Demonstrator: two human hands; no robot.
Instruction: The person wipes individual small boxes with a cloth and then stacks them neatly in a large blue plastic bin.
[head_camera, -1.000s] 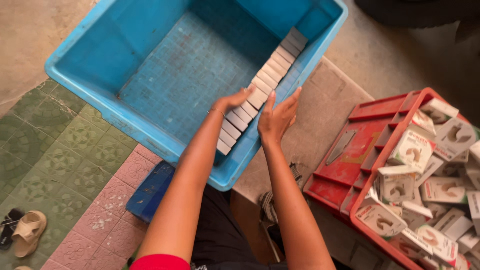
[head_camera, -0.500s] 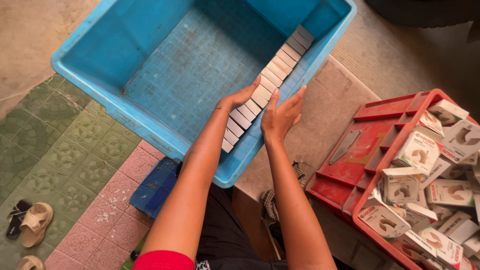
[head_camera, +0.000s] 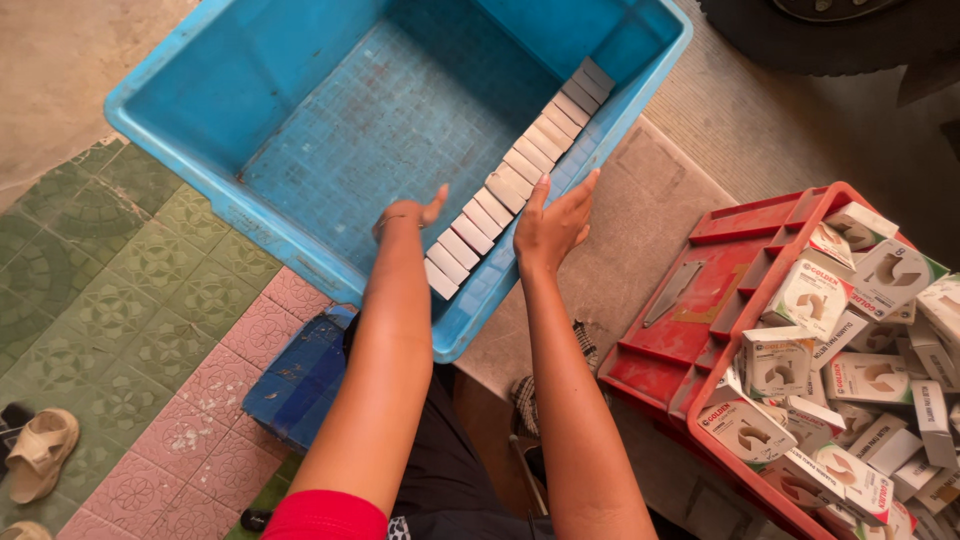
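Head view: row of small white boxes (head_camera: 515, 175) being lined up inside the blue tub (head_camera: 200, 150).

Row is set against the tub's right wall, long axis running diagonally from near corner to far corner. Left hand (head_camera: 410, 212) and right hand (head_camera: 553, 222) are held open, nothing gripped, flanking the row's near half. Straightening step judged in hand; next, more boxes (head_camera: 800, 300) are likely needed from the red crate (head_camera: 700, 340), near the tub.

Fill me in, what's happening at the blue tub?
A person is lining up small white boxes on edge in a row along the right wall of a blue plastic tub. The left hand is open just left of the row's near end; the right hand is open at the tub's rim, beside the row. Neither holds a box. A red crate of loose boxes sits to the right.
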